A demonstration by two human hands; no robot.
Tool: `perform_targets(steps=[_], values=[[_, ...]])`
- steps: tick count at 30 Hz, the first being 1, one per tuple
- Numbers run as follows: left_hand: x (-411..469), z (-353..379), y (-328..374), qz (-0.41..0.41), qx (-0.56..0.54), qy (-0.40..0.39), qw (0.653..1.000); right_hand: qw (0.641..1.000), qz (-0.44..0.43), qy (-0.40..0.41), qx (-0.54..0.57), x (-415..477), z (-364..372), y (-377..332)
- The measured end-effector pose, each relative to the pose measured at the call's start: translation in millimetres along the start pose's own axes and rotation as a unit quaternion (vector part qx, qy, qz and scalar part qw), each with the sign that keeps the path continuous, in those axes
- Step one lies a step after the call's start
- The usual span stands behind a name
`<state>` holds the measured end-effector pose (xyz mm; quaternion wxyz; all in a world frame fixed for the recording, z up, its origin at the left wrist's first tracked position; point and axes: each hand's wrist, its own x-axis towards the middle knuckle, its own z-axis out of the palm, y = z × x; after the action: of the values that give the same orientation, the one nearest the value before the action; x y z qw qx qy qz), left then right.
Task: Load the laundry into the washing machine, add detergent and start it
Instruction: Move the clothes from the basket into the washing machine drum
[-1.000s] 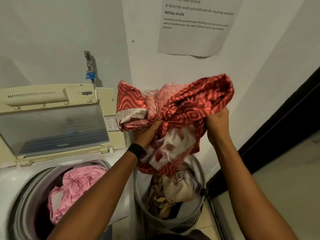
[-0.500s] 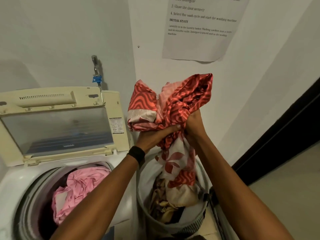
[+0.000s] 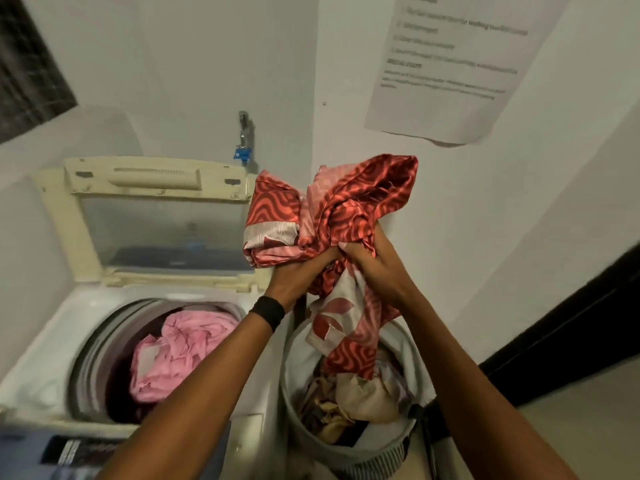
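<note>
A red patterned cloth [image 3: 349,209] is bunched up in the air between the washing machine and the laundry basket. My left hand [image 3: 294,275] and my right hand [image 3: 372,263] both grip it, side by side and touching. Its tail hangs down into the grey laundry basket [image 3: 349,455], which holds several beige and brown clothes [image 3: 346,400]. To the left stands the top-loading washing machine [image 3: 52,341] with its lid [image 3: 156,220] raised. A pink cloth [image 3: 180,351] lies in the drum.
A tap with a blue tag [image 3: 244,140] sticks out of the wall behind the machine. A printed paper sheet [image 3: 450,71] hangs on the wall at upper right. A dark door frame [image 3: 571,327] runs along the right. The machine's control panel [image 3: 69,452] is at the bottom left.
My right hand has come in against my left, gathering the red cloth into a tighter bundle. The bundle has shifted left toward the machine's lid.
</note>
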<state>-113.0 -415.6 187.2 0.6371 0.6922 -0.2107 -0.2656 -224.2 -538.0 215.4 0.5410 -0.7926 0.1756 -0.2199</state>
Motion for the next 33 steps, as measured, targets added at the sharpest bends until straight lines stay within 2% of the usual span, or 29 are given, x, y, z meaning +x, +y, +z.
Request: perform_targets(steps=[6,11,15,20,24,29,33], values=[[-40.6,-58.7,10.6,-0.043,0.030,0.103,0.993,0.997,-0.028,-0.041,0.066,5.2,59.9,-6.7],[-86.2,-120.8,0.4,-0.052,0.051,0.187,0.980,0.989,-0.032,-0.088,0.116,-3.5,139.3,-14.4],[-102.1,-159.8,-6.3,-0.073,0.050,0.202,0.975,0.984,-0.029,-0.123,0.122,-2.1,185.0,-23.1],[-95.5,-210.3,-36.7,-0.127,0.050,0.224,0.965,0.988,-0.043,-0.118,0.088,7.7,239.1,-23.8],[-70.5,-265.8,-72.8,-0.166,0.082,0.204,0.961,0.992,-0.030,-0.105,0.058,17.4,289.5,-10.7],[-40.0,-317.0,-136.7,-0.166,0.075,0.147,0.972,0.998,-0.006,-0.066,-0.005,32.6,348.2,20.2],[-20.0,-332.8,-193.8,-0.236,0.055,0.095,0.965,0.996,0.031,-0.055,-0.059,37.1,387.2,64.6]])
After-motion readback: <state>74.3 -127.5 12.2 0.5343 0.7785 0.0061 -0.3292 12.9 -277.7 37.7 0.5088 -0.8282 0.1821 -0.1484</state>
